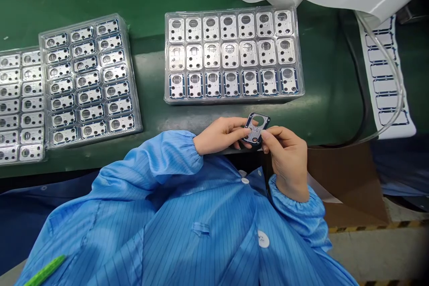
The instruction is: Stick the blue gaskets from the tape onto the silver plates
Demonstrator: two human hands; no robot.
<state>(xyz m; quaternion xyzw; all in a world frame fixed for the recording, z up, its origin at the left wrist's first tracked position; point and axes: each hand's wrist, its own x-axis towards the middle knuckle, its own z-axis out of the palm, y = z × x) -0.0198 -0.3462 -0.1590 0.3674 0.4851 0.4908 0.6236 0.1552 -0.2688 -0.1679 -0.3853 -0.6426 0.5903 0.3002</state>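
Note:
Between my two hands, just off the bench's front edge, is a small metal plate [255, 128] with a large round hole, smaller holes and a dark blue border. My left hand [223, 135] grips its left side, thumb on the face and fingers beneath. At its lower right edge, my right hand [287, 154] pinches with thumb and forefinger; whether a bit of film is also in that pinch I cannot tell. Beyond the hands lies a clear plastic tray [234, 100] with rows of similar plates; the nearest row shows blue borders, the farther rows look plain silver.
At left on the green bench [152, 80] are a stack of filled trays [136, 111] and another filled tray [43, 118]. White backing strip [398, 132] with blue-edged frame stickers hangs at right, beside a clear tube [400, 85] and black cable [360, 85]. A cardboard box [345, 183] stands below.

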